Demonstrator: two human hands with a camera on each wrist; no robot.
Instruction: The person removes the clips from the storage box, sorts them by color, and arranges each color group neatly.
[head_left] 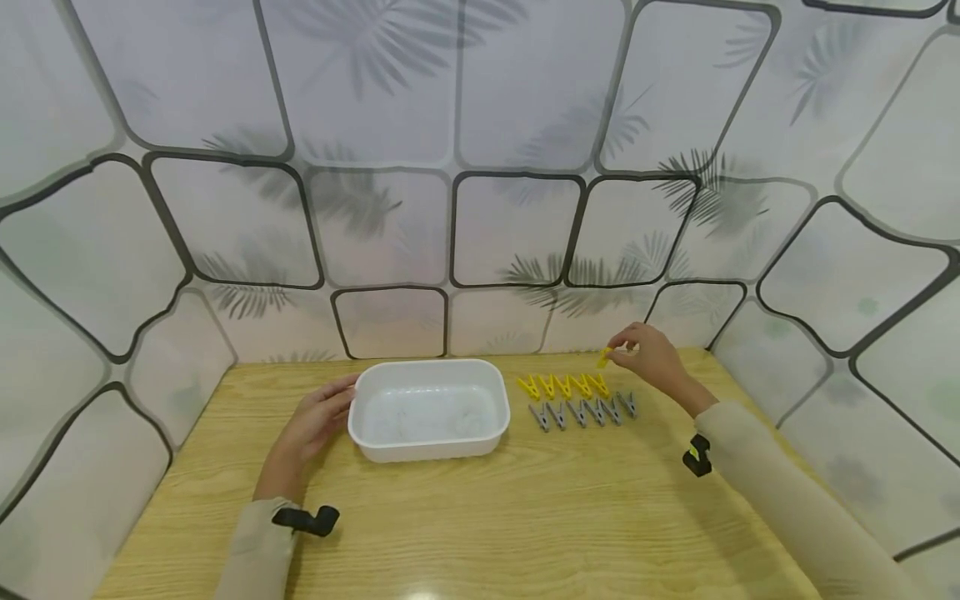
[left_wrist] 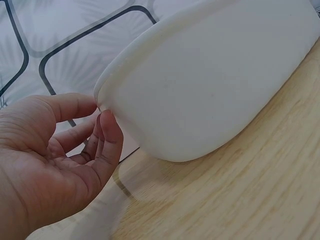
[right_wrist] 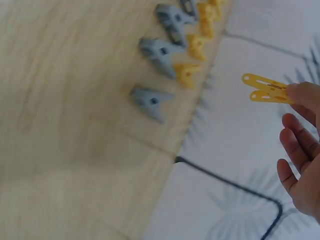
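Note:
A white plastic basin (head_left: 429, 452) stands on the wooden table. At its left end my left hand (head_left: 318, 421) holds the rim between thumb and fingertips; in the left wrist view the bent fingers (left_wrist: 75, 106) meet at the corner of the lip. My right hand (head_left: 651, 358) pinches a yellow clothespin (right_wrist: 267, 89) by one end, raised above the table near the back wall. Below and left of it lies a row of several yellow clothespins (head_left: 565, 387). In front of those runs a row of several grey clothespins (head_left: 577, 414).
A patterned curtain-like wall (head_left: 390, 325) borders the table (head_left: 465, 517) at the back and on both sides. The clothespin rows lie just right of the basin. A black wrist camera (head_left: 307, 520) is strapped to the left sleeve, another black camera (head_left: 698, 456) to the right one.

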